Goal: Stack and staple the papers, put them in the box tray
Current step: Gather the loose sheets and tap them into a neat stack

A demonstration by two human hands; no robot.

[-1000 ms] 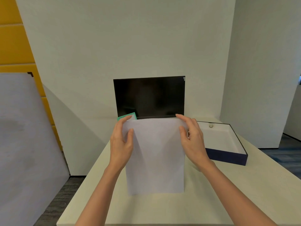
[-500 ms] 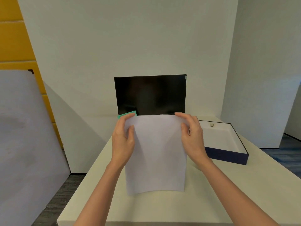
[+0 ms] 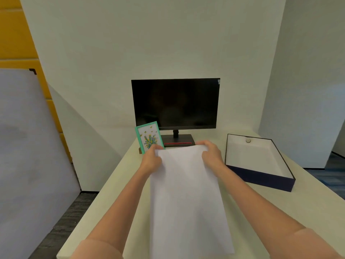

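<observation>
A stack of white papers slopes down along the middle of the cream table, its far edge lifted. My left hand grips the far left corner of the papers. My right hand grips the far right corner. The box tray, dark blue outside and white inside, sits open on the table to the right of the papers, with a small round object near its back wall. No stapler is visible.
A black monitor stands at the back of the table on a dark base. A green-framed flower picture leans beside it, just behind my left hand. A large grey board leans at the left, off the table.
The papers stood upright on their lower edge, hiding the monitor's base and the picture. They now lean down towards me, both hands lower and farther out, and the base and picture show.
</observation>
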